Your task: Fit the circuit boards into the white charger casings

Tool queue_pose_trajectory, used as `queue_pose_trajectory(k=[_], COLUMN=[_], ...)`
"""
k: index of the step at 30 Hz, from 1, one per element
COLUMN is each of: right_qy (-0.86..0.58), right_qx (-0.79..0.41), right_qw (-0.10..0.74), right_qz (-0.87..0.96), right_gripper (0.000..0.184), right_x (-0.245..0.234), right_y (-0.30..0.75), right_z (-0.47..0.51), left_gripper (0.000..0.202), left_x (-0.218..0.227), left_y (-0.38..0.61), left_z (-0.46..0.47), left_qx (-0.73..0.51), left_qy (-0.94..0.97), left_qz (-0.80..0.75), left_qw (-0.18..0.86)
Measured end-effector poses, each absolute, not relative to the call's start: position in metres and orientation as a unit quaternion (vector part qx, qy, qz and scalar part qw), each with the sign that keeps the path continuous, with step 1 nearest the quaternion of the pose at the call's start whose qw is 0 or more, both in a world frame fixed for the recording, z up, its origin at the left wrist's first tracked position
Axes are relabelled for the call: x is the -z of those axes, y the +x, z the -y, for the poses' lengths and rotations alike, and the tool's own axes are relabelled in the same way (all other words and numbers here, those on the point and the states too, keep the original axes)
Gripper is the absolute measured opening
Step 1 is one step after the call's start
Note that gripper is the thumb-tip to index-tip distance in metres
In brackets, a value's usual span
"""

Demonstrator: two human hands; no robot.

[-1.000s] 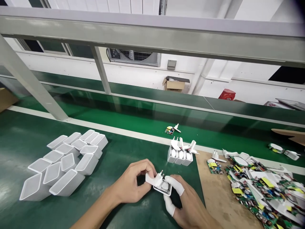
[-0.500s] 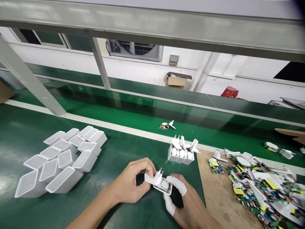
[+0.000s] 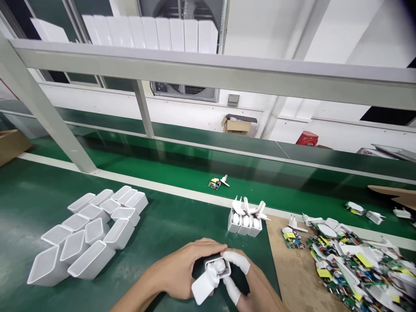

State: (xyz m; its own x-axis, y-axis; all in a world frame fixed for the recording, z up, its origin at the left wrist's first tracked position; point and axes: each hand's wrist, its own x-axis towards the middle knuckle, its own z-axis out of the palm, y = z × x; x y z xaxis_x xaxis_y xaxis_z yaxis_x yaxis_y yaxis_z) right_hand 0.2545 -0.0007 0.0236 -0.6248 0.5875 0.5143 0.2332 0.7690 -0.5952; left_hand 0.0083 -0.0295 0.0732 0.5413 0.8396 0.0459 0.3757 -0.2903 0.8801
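Observation:
A small white charger case (image 3: 226, 274) is between my two hands, its open top facing up, with a rounded white part inside. Its plug cap (image 3: 204, 288) hangs tilted over the near left side, flat face up. My left hand (image 3: 182, 268) curls around the far and left sides of the case, with its thumb partly hidden behind the cap. My right hand (image 3: 251, 279), white covers on its thumb and forefinger, grips the right side of the case. Just beyond stand three filled cases (image 3: 245, 223) with plug caps sticking out of their tops.
Many white open cases (image 3: 94, 255) stand in a group on the left. Circuit boards with plug caps (image 3: 360, 264) lie heaped on a brown board (image 3: 276, 242) at right. One board (image 3: 214, 183) lies on the green strip behind. A metal rail (image 3: 208, 71) crosses above.
The plug cap has flipped over toward me, its prongs no longer showing. My left fingers have moved from pinching the cap to around the case's far side. The view has tilted up.

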Motion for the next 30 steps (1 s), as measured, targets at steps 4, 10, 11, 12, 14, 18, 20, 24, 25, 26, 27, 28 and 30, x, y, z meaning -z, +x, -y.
queue_pose_trajectory(k=[4,10,11,12,14,18,20,24,25,26,27,28,30], right_qy=[-0.318,-0.313,-0.305,-0.299,-0.277,-0.256,-0.286,-0.354,-0.367,-0.377,-0.382,-0.381,-0.366], right_qx=[-0.308,-0.315,-0.299,-0.284,-0.265,-0.245,-0.231,-0.223,-0.225,-0.227,-0.228,-0.228,-0.226], right_qw=[0.358,0.338,0.331,0.322,0.302,0.259,0.256,0.281,0.288,0.294,0.298,0.301,0.303], right_qz=[0.822,0.83,0.841,0.852,0.873,0.898,0.894,0.864,0.855,0.849,0.845,0.844,0.85], right_gripper=[0.047,0.063,0.07,0.076,0.086,0.081,0.061,0.031,0.027,0.022,0.019,0.017,0.017], right_x=[-0.014,-0.02,-0.022,-0.023,-0.022,-0.013,-0.006,0.002,0.003,0.004,0.004,0.003,0.001], right_y=[0.256,0.261,0.262,0.263,0.265,0.262,0.257,0.245,0.242,0.239,0.236,0.234,0.233], right_z=[0.004,0.005,0.004,0.002,-0.003,-0.016,-0.022,-0.028,-0.029,-0.029,-0.029,-0.029,-0.028], left_gripper=[0.059,0.05,0.055,0.06,0.071,0.077,0.071,0.079,0.08,0.08,0.078,0.075,0.065], left_x=[-0.083,-0.082,-0.081,-0.08,-0.078,-0.08,-0.086,-0.112,-0.121,-0.13,-0.14,-0.149,-0.163], left_y=[-0.001,-0.005,-0.005,-0.006,-0.008,-0.009,-0.01,0.003,0.012,0.024,0.039,0.056,0.096], left_z=[0.026,-0.028,-0.044,-0.062,-0.094,-0.139,-0.151,-0.161,-0.16,-0.156,-0.151,-0.143,-0.12], left_qx=[-0.31,-0.362,-0.364,-0.366,-0.368,-0.368,-0.373,-0.403,-0.412,-0.418,-0.422,-0.416,-0.384], left_qy=[0.69,0.676,0.675,0.668,0.634,0.563,0.539,0.523,0.534,0.554,0.577,0.613,0.692], left_qz=[-0.429,-0.597,-0.608,-0.621,-0.659,-0.722,-0.735,-0.724,-0.707,-0.684,-0.656,-0.621,-0.54], left_qw=[0.494,0.237,0.205,0.185,0.17,0.164,0.171,0.201,0.211,0.224,0.24,0.257,0.287])
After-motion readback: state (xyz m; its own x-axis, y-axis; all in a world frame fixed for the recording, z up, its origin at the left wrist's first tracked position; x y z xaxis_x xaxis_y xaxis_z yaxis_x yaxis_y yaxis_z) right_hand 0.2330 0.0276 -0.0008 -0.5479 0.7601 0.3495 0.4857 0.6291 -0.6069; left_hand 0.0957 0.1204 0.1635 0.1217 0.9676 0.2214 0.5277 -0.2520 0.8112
